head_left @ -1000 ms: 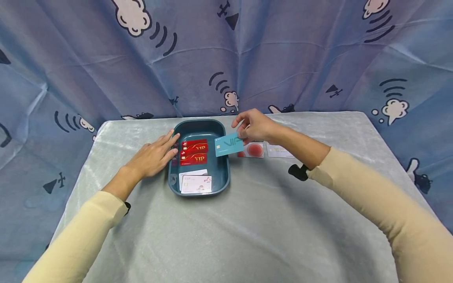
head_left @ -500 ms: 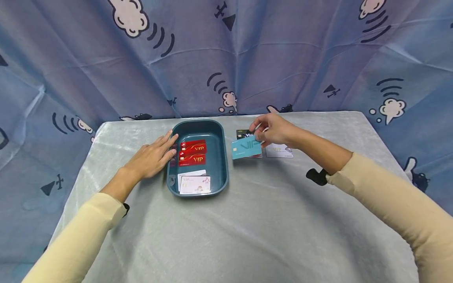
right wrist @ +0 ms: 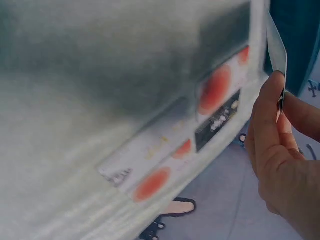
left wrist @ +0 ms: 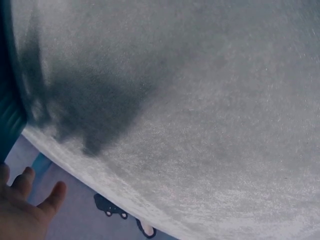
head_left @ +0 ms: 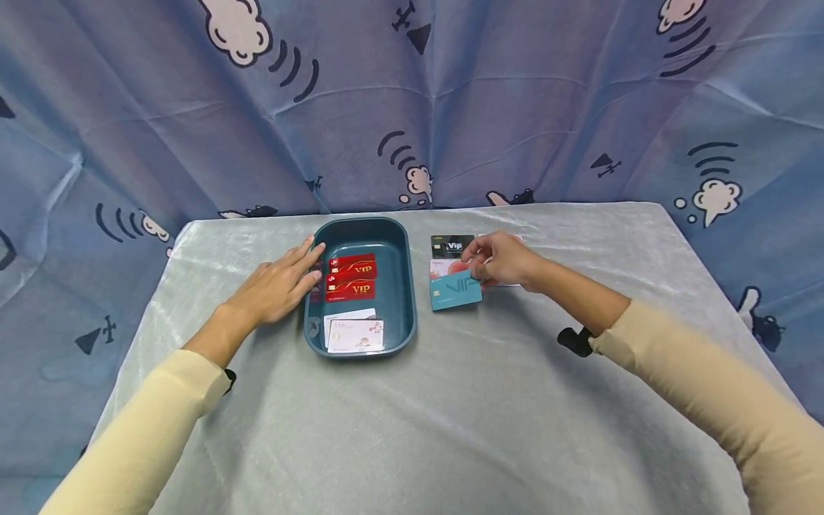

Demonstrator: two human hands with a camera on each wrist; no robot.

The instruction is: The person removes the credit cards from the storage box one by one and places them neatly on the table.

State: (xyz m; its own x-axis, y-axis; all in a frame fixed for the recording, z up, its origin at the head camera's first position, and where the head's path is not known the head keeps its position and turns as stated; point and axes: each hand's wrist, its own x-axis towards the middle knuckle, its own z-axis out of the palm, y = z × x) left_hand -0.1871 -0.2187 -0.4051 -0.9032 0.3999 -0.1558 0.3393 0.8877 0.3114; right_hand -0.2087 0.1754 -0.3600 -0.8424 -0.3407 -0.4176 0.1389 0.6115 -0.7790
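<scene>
My right hand (head_left: 503,261) pinches a teal VIP card (head_left: 455,291) by its right end, between thumb and fingers. In the right wrist view the card (right wrist: 276,47) shows nearly edge-on. It overlaps the near edge of a white card with a red circle (head_left: 444,267) on the table. My left hand (head_left: 273,285) rests on the left rim of a dark teal tray (head_left: 397,315), fingers extended. Inside the tray lie two red VIP cards (head_left: 350,290), one overlapping the other, and two white cards (head_left: 356,336) stacked near the front.
A black VIP card (head_left: 453,247) lies just beyond the red-circle card. To its right, partly behind my right hand, are a white card (right wrist: 150,142) and a second red-circle card (right wrist: 155,182). A patterned blue curtain (head_left: 502,107) hangs behind the grey cloth-covered table (head_left: 425,422).
My right hand has carried the teal card from over the tray's right rim rightward, then nearer me, uncovering the black card. My left hand stays on the tray rim.
</scene>
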